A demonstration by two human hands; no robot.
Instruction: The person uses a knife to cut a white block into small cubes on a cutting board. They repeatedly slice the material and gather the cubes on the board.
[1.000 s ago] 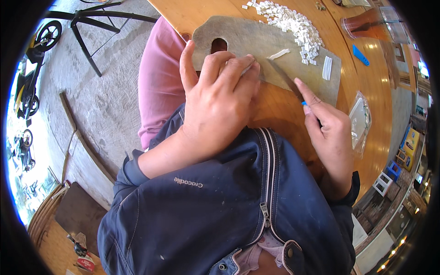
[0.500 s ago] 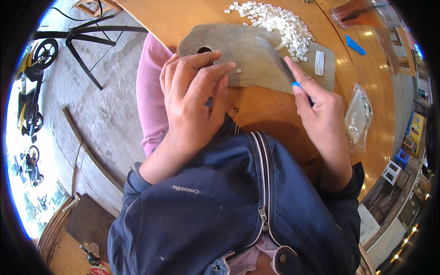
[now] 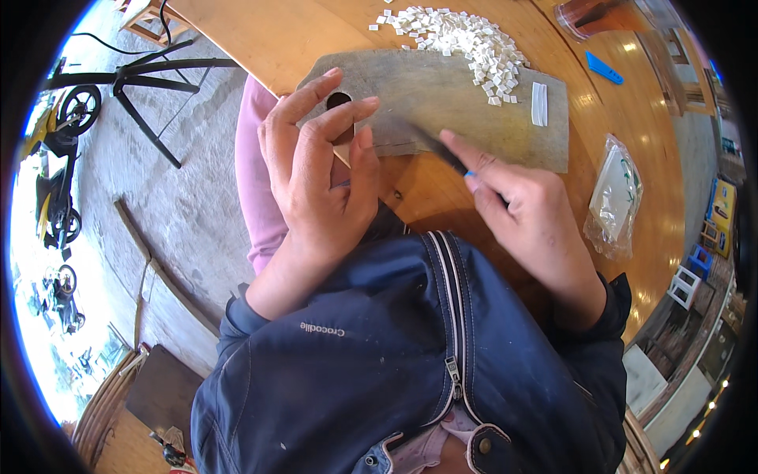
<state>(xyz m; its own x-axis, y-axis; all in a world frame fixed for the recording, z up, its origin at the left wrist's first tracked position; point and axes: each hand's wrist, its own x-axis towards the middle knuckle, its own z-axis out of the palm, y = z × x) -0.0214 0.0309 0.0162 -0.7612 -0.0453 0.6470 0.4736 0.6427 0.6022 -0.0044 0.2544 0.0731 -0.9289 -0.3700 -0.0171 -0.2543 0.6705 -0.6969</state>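
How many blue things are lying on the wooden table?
1: a small flat blue plastic piece lies on the round wooden table, beyond the grey cutting board. Others may be hidden.

L hand [image 3: 320, 186] raised w/ fingers [image 3: 304, 130] spread loose; R hand [image 3: 525, 217] curled, index finger extended fwd.

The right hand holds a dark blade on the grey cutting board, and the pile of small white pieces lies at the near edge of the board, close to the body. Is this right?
Not quite. In the head view, the right hand does hold the dark blade on the grey cutting board, but the pile of small white pieces lies at the far edge of the board, away from the body.
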